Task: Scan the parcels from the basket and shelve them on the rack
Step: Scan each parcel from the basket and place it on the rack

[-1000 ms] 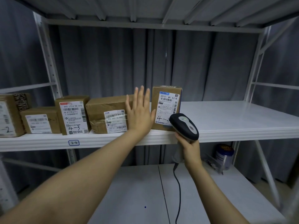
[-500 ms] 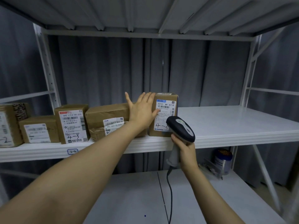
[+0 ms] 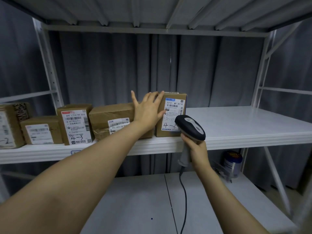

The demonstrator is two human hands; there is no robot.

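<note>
Parcels (image 3: 74,124) line the rack shelf (image 3: 244,130); left hand (image 3: 148,110) presses flat against the newest parcel (image 3: 173,114), right hand (image 3: 197,151) grips the scanner (image 3: 190,127). Basket unseen, remainder unknown.

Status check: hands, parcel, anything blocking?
Left hand open, flat against the upright parcel. Right hand grips the scanner. Parcel stands on the shelf beside a wider box. Nothing blocking.

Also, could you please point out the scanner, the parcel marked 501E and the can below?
scanner (image 3: 186,130), head view: dark head.
parcel marked 501E (image 3: 175,108), head view: white label.
can (image 3: 233,166), head view: side wall.
</note>
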